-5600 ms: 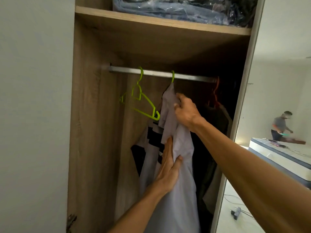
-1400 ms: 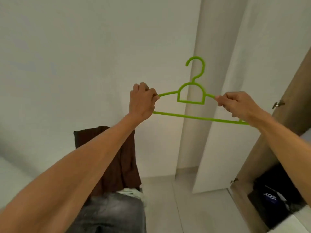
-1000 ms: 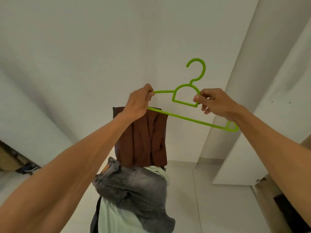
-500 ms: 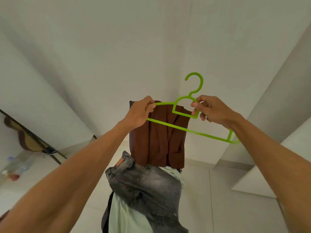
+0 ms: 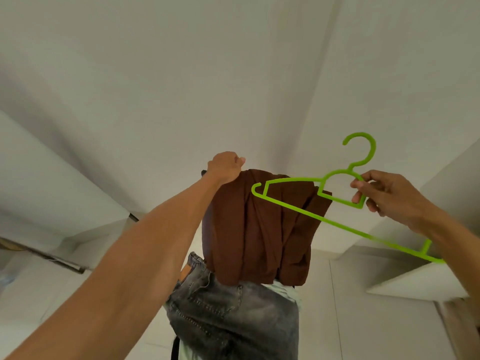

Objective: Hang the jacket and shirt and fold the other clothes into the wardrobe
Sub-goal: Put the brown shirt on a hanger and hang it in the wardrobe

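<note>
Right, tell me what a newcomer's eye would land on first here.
First comes the bright green plastic hanger, right of centre, pinched at its neck loop by the right hand. Next is the dark brown jacket draped at centre, its top corner gripped by the left hand. Just below it lies a pair of grey washed denim jeans.

A plain white wall (image 5: 181,74) fills the upper part of the frame, with a faint vertical edge (image 5: 321,74) running down it right of centre. Pale floor tiles (image 5: 368,323) take up the lower right, split by a thin grout line (image 5: 335,307). At the left edge a dark thin rail (image 5: 62,263) slants low across the frame, with a blurred bluish shape (image 5: 4,280) below it, too unclear to identify.
</note>
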